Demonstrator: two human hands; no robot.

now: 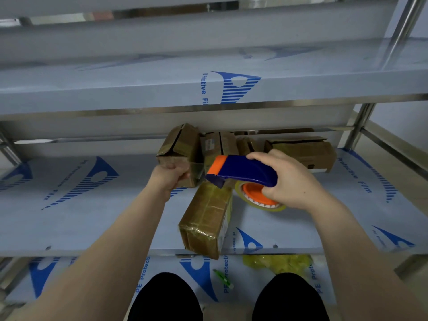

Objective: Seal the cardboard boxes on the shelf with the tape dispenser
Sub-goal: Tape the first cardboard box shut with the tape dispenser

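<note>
On the steel shelf covered in blue-printed protective film point(92, 205), the job looked partly done: one brown cardboard box wrapped in glossy tape point(206, 218) lay near the front edge, while several brown cardboard boxes with loose flaps point(301, 150) waited at the back, apparently unsealed. The person's left hand point(171, 176) was closed around the near corner of a tilted, open-seamed cardboard box point(179, 147), bracing it. The right hand point(289, 181), wrist bent, gripped the blue-and-orange plastic tape dispenser point(240, 171), its orange nose just beside that box. Whether tape had touched it was unclear.
</note>
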